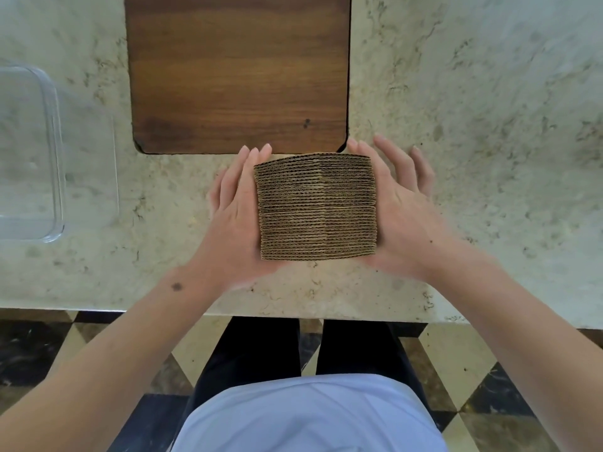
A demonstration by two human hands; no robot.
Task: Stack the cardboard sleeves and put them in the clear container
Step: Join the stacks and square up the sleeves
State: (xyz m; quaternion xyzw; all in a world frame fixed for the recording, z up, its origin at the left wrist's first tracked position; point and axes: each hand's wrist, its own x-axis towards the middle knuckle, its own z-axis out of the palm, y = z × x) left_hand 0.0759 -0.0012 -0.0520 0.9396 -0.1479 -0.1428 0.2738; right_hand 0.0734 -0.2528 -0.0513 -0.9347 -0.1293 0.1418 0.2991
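A thick stack of brown corrugated cardboard sleeves (316, 207) stands on edge on the marble counter, its wavy edges facing up. My left hand (235, 210) presses flat against the stack's left side with straight fingers. My right hand (396, 203) presses against the right side, fingers straight and slightly spread. The clear container (55, 158) sits on the counter at the far left, well apart from the stack and both hands; nothing shows inside it.
A dark wooden board (238, 73) is set into the marble counter (489, 125) just behind the stack. The counter's front edge runs below my wrists, with a checkered floor beneath.
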